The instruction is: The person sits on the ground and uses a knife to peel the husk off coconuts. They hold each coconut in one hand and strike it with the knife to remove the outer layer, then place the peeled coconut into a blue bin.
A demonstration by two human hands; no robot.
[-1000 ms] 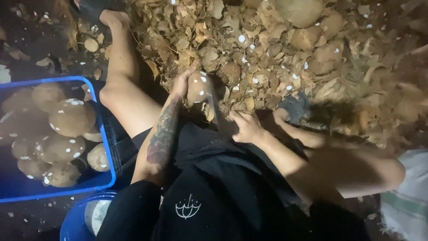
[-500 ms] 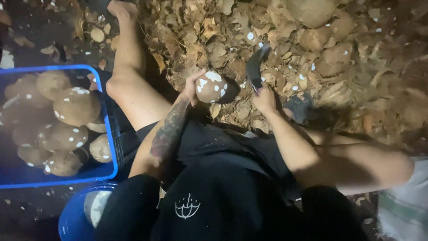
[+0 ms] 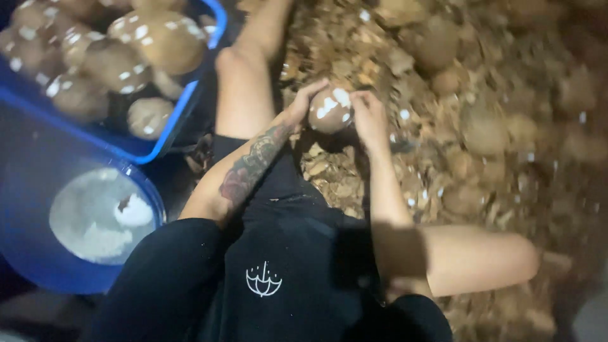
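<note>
Coconut (image 3: 329,111), brown and flecked white, is being held just above the husk litter (image 3: 481,126) between the knees. Left hand (image 3: 305,101) is cupping its left side, fingers curled round it. Right hand (image 3: 368,117) is pressing against its right side, fingers closed over the shell. To the left, a blue crate (image 3: 171,136) is holding more peeled coconuts (image 3: 120,63). Below it, a blue bucket (image 3: 38,253) is holding pale liquid.
</note>
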